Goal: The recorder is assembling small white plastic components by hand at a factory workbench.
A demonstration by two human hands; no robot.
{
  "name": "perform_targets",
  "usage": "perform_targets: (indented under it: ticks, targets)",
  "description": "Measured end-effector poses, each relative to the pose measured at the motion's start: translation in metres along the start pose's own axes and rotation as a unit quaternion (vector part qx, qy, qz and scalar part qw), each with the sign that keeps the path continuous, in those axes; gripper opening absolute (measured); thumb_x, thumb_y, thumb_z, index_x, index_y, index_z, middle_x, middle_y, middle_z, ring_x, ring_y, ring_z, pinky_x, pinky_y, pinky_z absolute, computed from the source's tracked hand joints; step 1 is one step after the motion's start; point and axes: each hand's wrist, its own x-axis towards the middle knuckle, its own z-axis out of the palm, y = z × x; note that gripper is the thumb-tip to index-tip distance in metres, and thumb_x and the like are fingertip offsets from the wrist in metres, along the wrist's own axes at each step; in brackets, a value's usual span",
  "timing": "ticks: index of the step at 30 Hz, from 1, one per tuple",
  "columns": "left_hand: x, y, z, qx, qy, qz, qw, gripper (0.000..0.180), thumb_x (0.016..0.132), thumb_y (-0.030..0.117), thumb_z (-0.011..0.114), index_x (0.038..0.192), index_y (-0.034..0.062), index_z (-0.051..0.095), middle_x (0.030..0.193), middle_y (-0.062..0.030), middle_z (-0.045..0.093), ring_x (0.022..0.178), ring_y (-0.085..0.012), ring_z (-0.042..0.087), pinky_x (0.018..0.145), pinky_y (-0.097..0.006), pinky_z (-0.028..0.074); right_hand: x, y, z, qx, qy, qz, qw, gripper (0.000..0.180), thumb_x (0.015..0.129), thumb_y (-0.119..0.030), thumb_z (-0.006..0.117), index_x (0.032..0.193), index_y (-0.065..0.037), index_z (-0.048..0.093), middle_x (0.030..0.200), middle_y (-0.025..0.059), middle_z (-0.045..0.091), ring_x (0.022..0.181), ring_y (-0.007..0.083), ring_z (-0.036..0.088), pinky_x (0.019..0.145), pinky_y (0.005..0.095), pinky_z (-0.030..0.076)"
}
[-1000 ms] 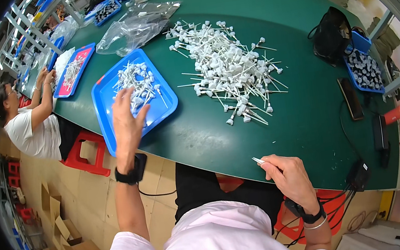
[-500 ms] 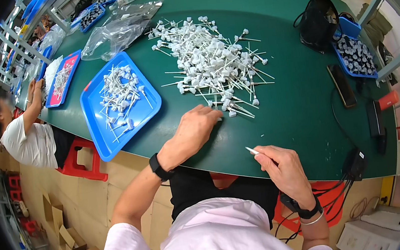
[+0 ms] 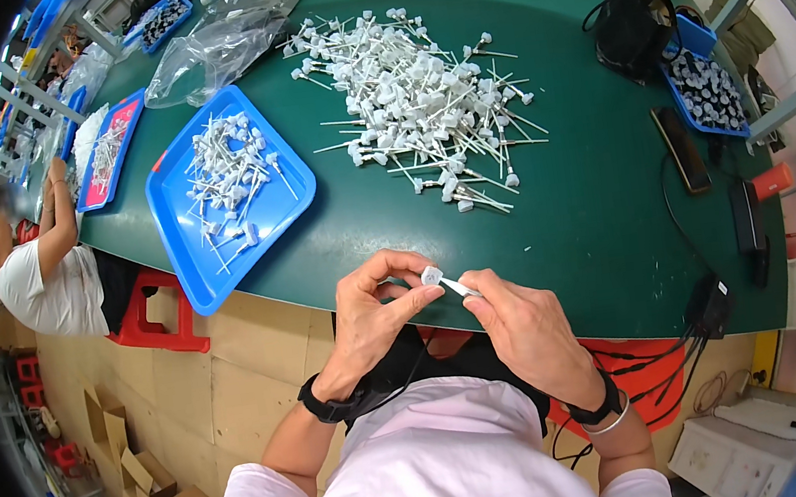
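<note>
Slipping is the likely fault for the small white cap [image 3: 432, 275], pinched in the left hand [image 3: 372, 304] above the near edge of the desk [image 3: 611, 261]; an off-axis push from the slender white tool [image 3: 458, 286] gripped in the right hand [image 3: 526, 320] could eject it. Beyond lie the blue tray [image 3: 290, 210] and the heap of white-capped stems [image 3: 410, 96], neither touching the hands.

No legible text, just a tiny unreadable white mark [image 3: 723, 288] on the black cable box [image 3: 706, 310]

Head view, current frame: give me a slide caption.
Left hand holding a white part, right hand a slim white tool, near a blue tray.
</note>
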Motion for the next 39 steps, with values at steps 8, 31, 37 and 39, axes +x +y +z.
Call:
perform_targets:
  ticks: [8, 31, 37, 39]
  targets:
    - [-0.007, -0.003, 0.003, -0.050, -0.014, -0.032, 0.998, 0.029, 0.087, -0.003, 0.074, 0.114, -0.0047, 0.067, 0.105, -0.0094, 0.070, 0.094, -0.0140, 0.069, 0.086, -0.025, 0.057, -0.001, 0.004, 0.008, -0.040, 0.018, -0.015, 0.999, 0.015, 0.097, -0.011, 0.058, 0.111, -0.003, 0.055, 0.080, 0.0159, 0.064, 0.066, 0.0356, 0.064, 0.054, 0.0447, 0.048]
    - [-0.015, -0.006, 0.005, -0.107, 0.007, -0.043, 0.993, 0.029, 0.087, -0.005, 0.073, 0.115, -0.0052, 0.065, 0.108, -0.0101, 0.070, 0.097, -0.0144, 0.069, 0.088, -0.025, 0.057, 0.000, -0.003, 0.007, -0.033, 0.010, 0.005, 0.999, 0.014, 0.097, -0.010, 0.057, 0.109, -0.002, 0.055, 0.082, 0.0174, 0.065, 0.070, 0.0368, 0.065, 0.057, 0.0456, 0.050]
    - [-0.015, -0.007, 0.006, -0.105, 0.004, -0.032, 0.994, 0.028, 0.087, -0.006, 0.072, 0.114, -0.0051, 0.065, 0.108, -0.0097, 0.070, 0.098, -0.0145, 0.069, 0.089, -0.026, 0.057, -0.001, -0.001, 0.007, -0.012, 0.010, 0.005, 1.000, 0.014, 0.098, -0.010, 0.057, 0.109, -0.003, 0.055, 0.083, 0.0181, 0.064, 0.071, 0.0383, 0.065, 0.058, 0.0466, 0.049]
    - [-0.014, -0.007, 0.006, -0.101, -0.001, -0.022, 0.995, 0.027, 0.087, -0.006, 0.072, 0.113, -0.0050, 0.066, 0.111, -0.0105, 0.068, 0.100, -0.0152, 0.069, 0.091, -0.027, 0.057, -0.001, 0.000, 0.007, 0.013, 0.009, 0.005, 1.000, 0.014, 0.098, -0.011, 0.057, 0.109, -0.002, 0.055, 0.081, 0.0188, 0.064, 0.070, 0.0393, 0.064, 0.058, 0.0471, 0.048]
